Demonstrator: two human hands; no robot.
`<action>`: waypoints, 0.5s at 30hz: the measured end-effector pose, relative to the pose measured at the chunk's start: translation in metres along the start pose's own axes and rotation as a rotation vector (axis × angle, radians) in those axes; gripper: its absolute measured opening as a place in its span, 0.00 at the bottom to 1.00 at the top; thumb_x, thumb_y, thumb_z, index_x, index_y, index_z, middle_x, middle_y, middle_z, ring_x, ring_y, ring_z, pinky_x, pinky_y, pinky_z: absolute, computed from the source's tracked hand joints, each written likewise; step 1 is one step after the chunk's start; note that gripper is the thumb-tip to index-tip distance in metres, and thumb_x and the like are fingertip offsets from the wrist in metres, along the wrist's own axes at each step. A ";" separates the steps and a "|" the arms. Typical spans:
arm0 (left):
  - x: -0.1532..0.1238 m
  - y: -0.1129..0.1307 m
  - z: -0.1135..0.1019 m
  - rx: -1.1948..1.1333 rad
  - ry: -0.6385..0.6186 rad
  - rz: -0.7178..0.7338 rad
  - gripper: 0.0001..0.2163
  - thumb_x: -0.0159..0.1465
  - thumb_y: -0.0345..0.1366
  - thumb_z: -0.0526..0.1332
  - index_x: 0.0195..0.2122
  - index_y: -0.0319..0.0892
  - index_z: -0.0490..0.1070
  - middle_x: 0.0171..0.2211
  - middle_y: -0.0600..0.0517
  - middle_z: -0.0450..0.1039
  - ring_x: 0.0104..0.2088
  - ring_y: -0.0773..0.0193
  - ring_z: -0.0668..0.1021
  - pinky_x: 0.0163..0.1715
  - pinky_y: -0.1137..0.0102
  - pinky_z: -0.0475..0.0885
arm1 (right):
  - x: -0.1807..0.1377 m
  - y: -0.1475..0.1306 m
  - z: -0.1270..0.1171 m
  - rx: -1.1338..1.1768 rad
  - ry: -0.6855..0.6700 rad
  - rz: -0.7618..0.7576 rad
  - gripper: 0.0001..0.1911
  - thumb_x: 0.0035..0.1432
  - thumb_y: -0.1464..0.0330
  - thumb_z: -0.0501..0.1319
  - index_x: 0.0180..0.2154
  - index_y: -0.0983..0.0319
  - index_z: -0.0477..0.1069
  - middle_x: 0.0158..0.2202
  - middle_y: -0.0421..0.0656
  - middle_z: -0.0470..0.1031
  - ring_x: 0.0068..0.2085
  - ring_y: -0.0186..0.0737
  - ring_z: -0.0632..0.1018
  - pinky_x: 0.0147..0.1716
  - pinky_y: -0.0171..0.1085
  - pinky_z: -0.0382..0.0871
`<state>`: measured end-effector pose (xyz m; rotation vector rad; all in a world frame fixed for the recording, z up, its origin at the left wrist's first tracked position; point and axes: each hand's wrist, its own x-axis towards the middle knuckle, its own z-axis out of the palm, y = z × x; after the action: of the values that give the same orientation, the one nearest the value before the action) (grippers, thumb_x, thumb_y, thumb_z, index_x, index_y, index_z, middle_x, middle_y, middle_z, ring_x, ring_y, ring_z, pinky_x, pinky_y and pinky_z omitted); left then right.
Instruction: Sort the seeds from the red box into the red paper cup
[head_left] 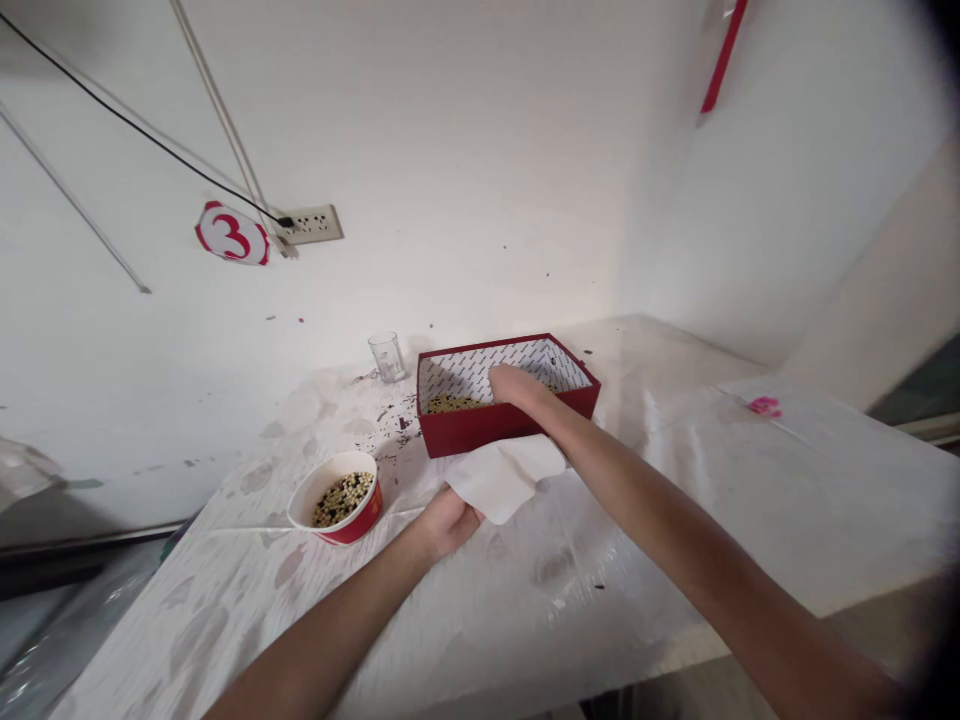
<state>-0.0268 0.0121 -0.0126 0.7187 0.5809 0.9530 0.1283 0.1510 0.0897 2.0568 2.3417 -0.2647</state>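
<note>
On a table covered with pale, shiny plastic sheeting point(690, 480), a dark red rectangular box with a white, dark-printed lining point(487, 433) stands near the wall point(450, 180), small pale and dark grains point(454, 403) spread over its floor. The right hand point(514, 384) reaches over the near wall into the box; its fingers are hidden, so whether they are spread or pinching cannot be told. In front of the box, the left hand point(448, 522) pinches the left edge of a thin, white, paper-like sheet point(510, 478), its fingers partly covered by it. To the left stands a round white-and-red paper bowl point(363, 520) holding similar grains. Behind the bowl, a clear drinking glass point(387, 358) stands upright beside scattered dark bits point(403, 424).
</note>
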 end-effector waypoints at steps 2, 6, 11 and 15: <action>0.001 -0.001 -0.001 -0.006 -0.003 -0.011 0.18 0.59 0.34 0.68 0.51 0.45 0.76 0.47 0.45 0.80 0.53 0.50 0.78 0.57 0.55 0.68 | -0.002 0.000 -0.003 0.021 -0.012 -0.012 0.17 0.66 0.62 0.62 0.52 0.65 0.70 0.51 0.49 0.73 0.47 0.42 0.77 0.46 0.45 0.76; 0.000 0.000 0.001 -0.016 -0.015 -0.038 0.16 0.59 0.35 0.67 0.50 0.44 0.76 0.47 0.45 0.80 0.53 0.48 0.78 0.58 0.54 0.68 | -0.011 0.001 -0.016 0.084 0.048 -0.063 0.12 0.64 0.66 0.64 0.45 0.68 0.75 0.43 0.48 0.78 0.41 0.40 0.79 0.42 0.40 0.75; 0.000 0.003 0.006 -0.029 -0.006 -0.003 0.16 0.60 0.33 0.67 0.49 0.44 0.76 0.47 0.47 0.80 0.53 0.50 0.78 0.58 0.58 0.68 | -0.052 0.011 -0.034 0.207 0.295 -0.213 0.10 0.64 0.70 0.59 0.42 0.63 0.78 0.44 0.46 0.81 0.44 0.36 0.79 0.41 0.28 0.70; -0.001 0.004 0.009 -0.034 -0.021 0.066 0.19 0.58 0.28 0.67 0.51 0.43 0.75 0.47 0.46 0.80 0.51 0.52 0.79 0.55 0.59 0.70 | -0.109 0.024 -0.011 0.500 0.684 -0.419 0.11 0.66 0.62 0.58 0.42 0.58 0.77 0.38 0.42 0.81 0.36 0.36 0.78 0.36 0.33 0.72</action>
<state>-0.0228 0.0105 -0.0034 0.7209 0.5241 1.0134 0.1677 0.0486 0.1110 2.0399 3.4352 -0.1777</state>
